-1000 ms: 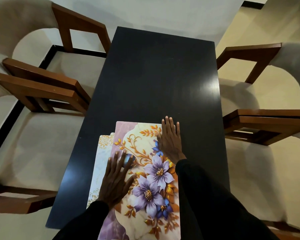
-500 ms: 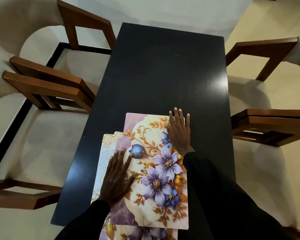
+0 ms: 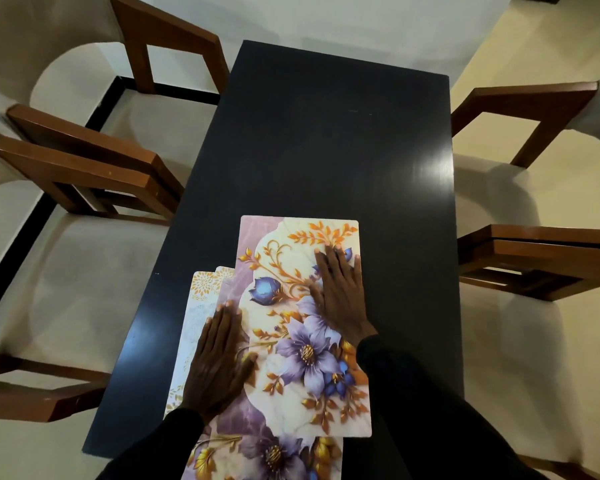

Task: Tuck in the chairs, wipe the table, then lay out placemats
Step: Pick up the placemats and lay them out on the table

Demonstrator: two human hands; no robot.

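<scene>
Placemats (image 3: 302, 386) sit stacked at six o'clock on the black table (image 3: 326, 150). Our left hand (image 3: 219, 362) and right hand (image 3: 340, 296) press flat on them, fingers straight and together. We judge them thin, stiff, slick: best slid, or lifted by an edge.

Floral placemats (image 3: 302, 358) stacked (fanned askew) on the black table (image 3: 326, 150), near end.

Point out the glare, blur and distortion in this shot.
Head view: a bright glare patch sits on the dark table near its right edge; the chairs at the frame sides look bowed by the wide lens and slightly soft; the top placemat is sharp and evenly lit.
</scene>
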